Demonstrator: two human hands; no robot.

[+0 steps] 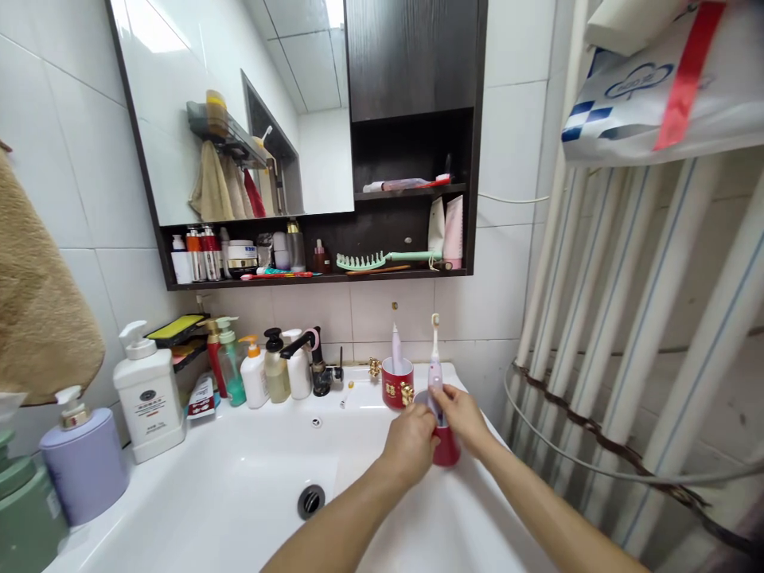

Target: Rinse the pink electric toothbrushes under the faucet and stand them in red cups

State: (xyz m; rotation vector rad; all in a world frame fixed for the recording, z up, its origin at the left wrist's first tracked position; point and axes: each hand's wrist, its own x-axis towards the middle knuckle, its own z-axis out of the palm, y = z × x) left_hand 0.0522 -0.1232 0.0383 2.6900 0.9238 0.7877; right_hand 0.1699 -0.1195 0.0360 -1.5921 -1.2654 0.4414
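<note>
My left hand (408, 447) is closed on a red cup (446, 452) with a gold figure (407, 393) on its side, over the right part of the sink. Between the thumb and fingers of my right hand (464, 414) is a pale pink electric toothbrush (435, 371), upright with its white head on top. Its lower end is inside the cup, partly hidden by my hands. Just behind, a second red cup (394, 395) with gold markings stands on the sink ledge. A slim pale lilac device (396, 350) with a pointed tip rises from it.
The white sink (251, 477) has a dark drain (311, 501) and a black faucet (320, 366). Several pump bottles (253, 374) line its left and back edges. Above hangs a dark mirror cabinet (411, 68) with toiletries. White pipes (650, 318) run along the right.
</note>
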